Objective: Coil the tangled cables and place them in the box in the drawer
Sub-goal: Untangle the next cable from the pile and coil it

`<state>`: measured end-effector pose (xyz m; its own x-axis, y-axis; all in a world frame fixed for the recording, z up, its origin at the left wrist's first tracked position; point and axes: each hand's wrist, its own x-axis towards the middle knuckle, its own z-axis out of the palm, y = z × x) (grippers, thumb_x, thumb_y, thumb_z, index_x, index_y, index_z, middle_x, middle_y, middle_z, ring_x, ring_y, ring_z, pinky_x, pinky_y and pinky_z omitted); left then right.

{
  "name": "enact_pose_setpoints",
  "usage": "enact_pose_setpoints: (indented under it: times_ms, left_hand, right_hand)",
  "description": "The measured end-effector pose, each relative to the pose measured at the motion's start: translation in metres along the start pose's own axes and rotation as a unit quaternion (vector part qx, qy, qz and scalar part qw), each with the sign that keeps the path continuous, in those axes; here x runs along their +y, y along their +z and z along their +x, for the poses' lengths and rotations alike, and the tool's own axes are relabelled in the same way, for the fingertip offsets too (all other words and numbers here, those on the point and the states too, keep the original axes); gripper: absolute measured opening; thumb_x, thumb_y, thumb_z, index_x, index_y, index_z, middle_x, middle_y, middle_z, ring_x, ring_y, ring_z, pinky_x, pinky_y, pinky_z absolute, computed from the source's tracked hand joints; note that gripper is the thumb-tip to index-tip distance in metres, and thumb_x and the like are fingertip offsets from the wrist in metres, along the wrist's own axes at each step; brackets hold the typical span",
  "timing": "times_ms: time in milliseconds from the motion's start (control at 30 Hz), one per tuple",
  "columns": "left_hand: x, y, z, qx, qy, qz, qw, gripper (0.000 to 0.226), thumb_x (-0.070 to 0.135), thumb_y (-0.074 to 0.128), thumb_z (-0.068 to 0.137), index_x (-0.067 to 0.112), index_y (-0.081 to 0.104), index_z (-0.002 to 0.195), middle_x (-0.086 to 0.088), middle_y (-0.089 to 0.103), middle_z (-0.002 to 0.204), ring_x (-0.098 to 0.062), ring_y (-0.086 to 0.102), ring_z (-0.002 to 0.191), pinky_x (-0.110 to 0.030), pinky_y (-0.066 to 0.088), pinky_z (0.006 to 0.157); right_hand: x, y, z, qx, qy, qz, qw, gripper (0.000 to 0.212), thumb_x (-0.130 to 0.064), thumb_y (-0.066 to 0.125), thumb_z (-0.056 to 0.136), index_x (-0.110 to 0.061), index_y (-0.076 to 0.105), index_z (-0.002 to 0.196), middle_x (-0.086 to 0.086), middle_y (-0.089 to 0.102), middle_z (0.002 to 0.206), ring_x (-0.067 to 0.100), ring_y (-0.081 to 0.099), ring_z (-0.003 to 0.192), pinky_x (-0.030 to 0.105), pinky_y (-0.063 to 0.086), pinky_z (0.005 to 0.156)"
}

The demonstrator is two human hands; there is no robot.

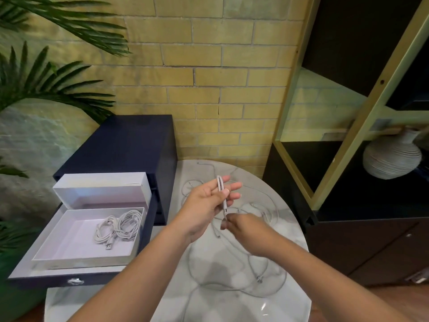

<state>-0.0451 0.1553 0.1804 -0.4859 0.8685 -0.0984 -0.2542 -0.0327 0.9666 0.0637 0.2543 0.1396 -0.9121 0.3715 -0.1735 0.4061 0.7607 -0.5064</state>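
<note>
Round white marble table [232, 300], lower centre, has tangled grey cables [267, 288] spread across it. Open navy drawer [46, 280], lower left, holds a white cardboard box [81, 259] with two coiled white cables [120, 225] inside. Mid-frame, above the table: left hand [204, 203], fingers spread, clamps a folded grey cable loop [220, 185] between them. Just below it, right hand [243, 228] pinches that loop's lower end.

Soft, even light, a glare patch on the marble table [263, 307], bowed edges, blurred right side.
</note>
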Motion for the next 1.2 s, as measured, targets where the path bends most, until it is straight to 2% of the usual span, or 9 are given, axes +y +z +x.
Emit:
enact_pose_setpoints:
  times_ms: [233, 400, 500, 600, 733, 800, 933, 1067, 1200]
  left_hand:
    - [-0.015, -0.007, 0.003, 0.075, 0.08, 0.215, 0.97, 0.045, 0.003, 0.047, 0.098, 0.014, 0.041, 0.142, 0.015, 0.066, 0.112, 0.003, 0.064, 0.102, -0.01, 0.047, 0.089]
    - [-0.021, -0.013, 0.003, 0.055, 0.113, 0.403, 0.906, 0.037, 0.009, 0.037, 0.102, 0.017, 0.052, 0.135, 0.01, 0.065, 0.1, -0.008, 0.062, 0.096, -0.003, 0.038, 0.081]
    - [-0.022, -0.023, -0.002, 0.021, 0.067, 0.401, 0.913, 0.038, 0.027, 0.03, 0.105, 0.025, 0.044, 0.14, 0.008, 0.059, 0.093, -0.002, 0.056, 0.089, -0.003, 0.039, 0.077]
    - [-0.021, -0.036, -0.008, -0.004, 0.058, 0.459, 0.886, 0.045, 0.039, 0.033, 0.102, 0.018, 0.042, 0.141, 0.005, 0.065, 0.109, -0.004, 0.057, 0.109, -0.019, 0.04, 0.097]
    - [-0.018, -0.041, -0.012, -0.038, 0.06, 0.492, 0.868, 0.036, 0.033, 0.042, 0.101, 0.015, 0.049, 0.131, 0.008, 0.067, 0.104, -0.004, 0.061, 0.098, -0.028, 0.048, 0.094]
    - [-0.017, -0.043, -0.012, -0.032, 0.072, 0.48, 0.873, 0.032, 0.032, 0.039, 0.102, 0.018, 0.054, 0.126, 0.012, 0.061, 0.079, -0.003, 0.059, 0.081, -0.035, 0.051, 0.087]
    - [-0.009, -0.039, -0.018, -0.009, 0.075, 0.385, 0.92, 0.03, 0.034, 0.038, 0.102, 0.029, 0.061, 0.12, 0.021, 0.052, 0.062, 0.003, 0.047, 0.063, -0.013, 0.041, 0.066]
    - [0.0, -0.032, -0.019, 0.004, 0.086, 0.271, 0.959, 0.032, 0.034, 0.038, 0.102, 0.033, 0.07, 0.101, 0.013, 0.04, 0.061, -0.005, 0.043, 0.063, -0.018, 0.042, 0.069]
    - [0.014, -0.021, -0.023, -0.005, 0.093, 0.204, 0.975, 0.059, 0.023, 0.033, 0.105, 0.03, 0.066, 0.057, -0.004, 0.045, 0.065, -0.013, 0.052, 0.083, -0.021, 0.043, 0.071]
  right_hand:
    - [-0.023, -0.019, -0.011, -0.056, -0.027, -0.067, 0.996, 0.029, -0.033, 0.038, 0.101, -0.017, 0.058, 0.115, 0.005, 0.065, 0.115, 0.022, 0.058, 0.102, 0.039, 0.047, 0.088]
    - [-0.028, -0.05, -0.017, -0.025, -0.055, -0.109, 0.992, 0.024, -0.033, 0.042, 0.1, -0.019, 0.061, 0.103, -0.006, 0.058, 0.082, 0.016, 0.052, 0.077, 0.034, 0.044, 0.069]
    - [-0.026, -0.073, -0.022, 0.053, -0.064, -0.11, 0.99, 0.018, -0.037, 0.048, 0.098, -0.024, 0.061, 0.099, -0.01, 0.053, 0.07, 0.01, 0.049, 0.067, 0.03, 0.042, 0.062]
    - [-0.02, -0.086, -0.022, 0.119, -0.072, -0.094, 0.986, 0.016, -0.036, 0.049, 0.098, -0.024, 0.06, 0.095, -0.01, 0.051, 0.064, 0.005, 0.046, 0.061, 0.025, 0.033, 0.055]
    - [-0.016, -0.085, -0.013, 0.162, -0.09, -0.062, 0.981, 0.02, -0.034, 0.048, 0.098, -0.023, 0.062, 0.092, -0.013, 0.056, 0.071, 0.004, 0.051, 0.069, 0.029, 0.042, 0.063]
    - [-0.016, -0.085, -0.01, 0.186, -0.102, -0.037, 0.976, 0.02, -0.032, 0.047, 0.099, -0.022, 0.063, 0.09, -0.02, 0.055, 0.074, 0.001, 0.052, 0.074, 0.029, 0.045, 0.067]
    - [-0.009, -0.087, -0.001, 0.218, -0.113, -0.01, 0.969, 0.022, -0.03, 0.048, 0.097, -0.021, 0.066, 0.089, -0.013, 0.061, 0.082, 0.008, 0.056, 0.08, 0.034, 0.049, 0.072]
    - [0.004, -0.084, 0.011, 0.244, -0.094, 0.045, 0.964, 0.013, -0.026, 0.055, 0.095, -0.02, 0.066, 0.092, -0.009, 0.061, 0.077, 0.007, 0.054, 0.072, 0.03, 0.045, 0.065]
    - [0.014, -0.076, 0.016, 0.239, -0.051, 0.114, 0.963, 0.015, -0.022, 0.051, 0.098, -0.019, 0.066, 0.092, -0.007, 0.062, 0.075, 0.005, 0.053, 0.066, 0.027, 0.044, 0.063]
